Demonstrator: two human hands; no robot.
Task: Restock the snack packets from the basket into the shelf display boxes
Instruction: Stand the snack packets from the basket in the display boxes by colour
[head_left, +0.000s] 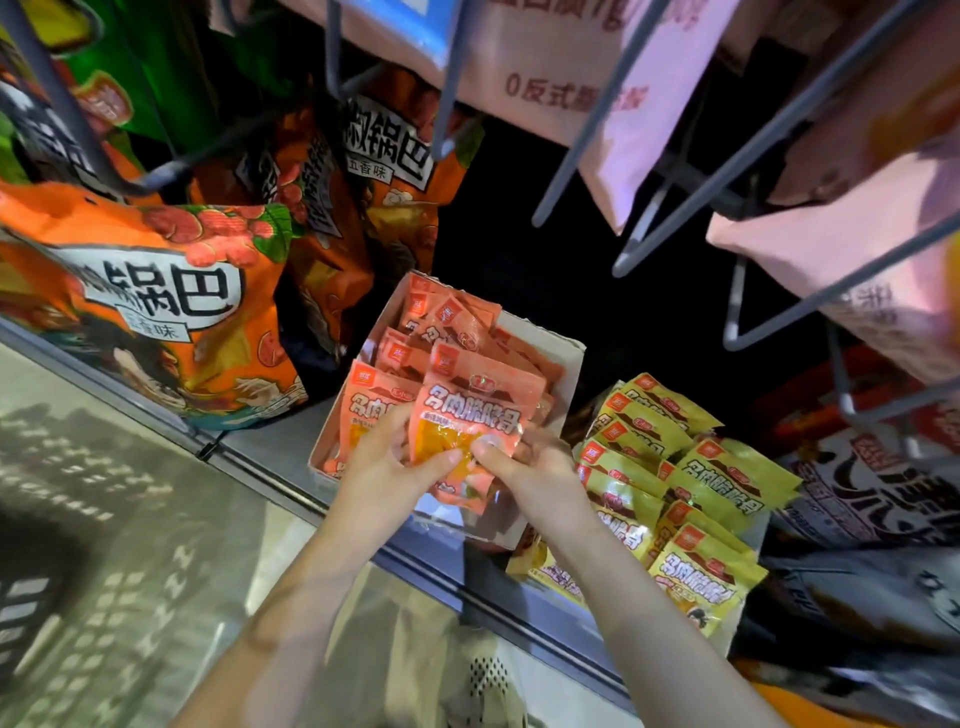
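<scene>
A white cardboard display box (563, 358) stands on the shelf, filled with several orange-pink snack packets (441, 332). Both hands hold an upright bunch of the same orange-pink packets (478, 405) over the box's near end. My left hand (387, 462) grips the bunch from the left with its thumb on the front. My right hand (524, 470) pinches it from the right, thumb on the clear window. To the right, a second box holds several yellow snack packets (691, 493). The basket is not in view.
Large orange crisp bags (150, 306) stand on the shelf to the left. Pink bags (857, 249) hang from grey wire hooks (691, 182) overhead. The shelf's metal front edge (270, 483) runs diagonally below the boxes, with a glossy floor at lower left.
</scene>
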